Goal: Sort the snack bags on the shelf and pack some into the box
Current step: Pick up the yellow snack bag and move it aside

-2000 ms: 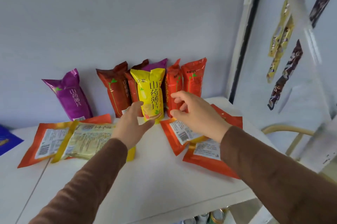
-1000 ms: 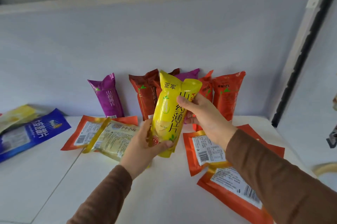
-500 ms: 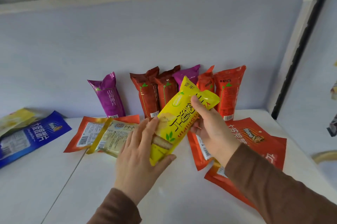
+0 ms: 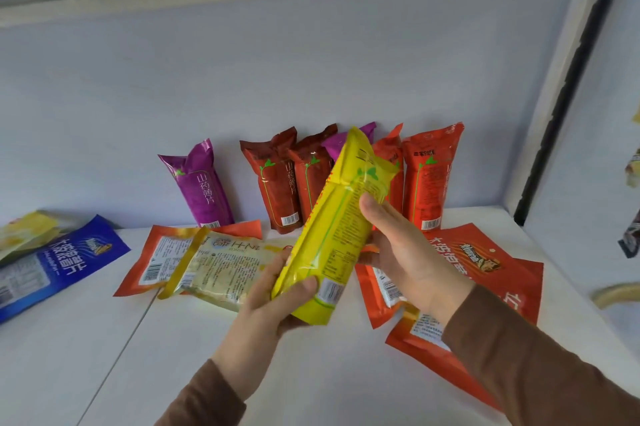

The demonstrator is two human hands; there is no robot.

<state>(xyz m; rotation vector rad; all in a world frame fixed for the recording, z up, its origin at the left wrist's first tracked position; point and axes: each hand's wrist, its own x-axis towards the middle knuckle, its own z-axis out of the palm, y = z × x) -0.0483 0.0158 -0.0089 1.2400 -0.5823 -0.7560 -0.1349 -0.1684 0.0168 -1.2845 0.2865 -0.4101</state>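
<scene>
Pinching the lower end of the yellow snack bag (image 4: 337, 235) with the left hand's fingers (image 4: 301, 285), thumb across the front, the rest curled behind. Gripping its upper half with the right hand (image 4: 408, 252), thumb pressing the printed back near the sealed top, other fingers hidden behind. Holding the bag tilted, top leaning right, above the white shelf (image 4: 311, 373), back panel and barcode facing the camera. Lying flat just beyond the left hand: a pale yellow bag (image 4: 214, 266) overlapping an orange bag (image 4: 156, 259). Lying under the right wrist: more orange bags (image 4: 485, 262), overlapping. Standing against the back wall: a purple bag (image 4: 202, 183), two dark red bags (image 4: 277, 179), another purple one mostly hidden, two orange-red bags (image 4: 431, 176). Lying at far left: a blue bag (image 4: 55, 262). All bags sealed, contents unseen.
</scene>
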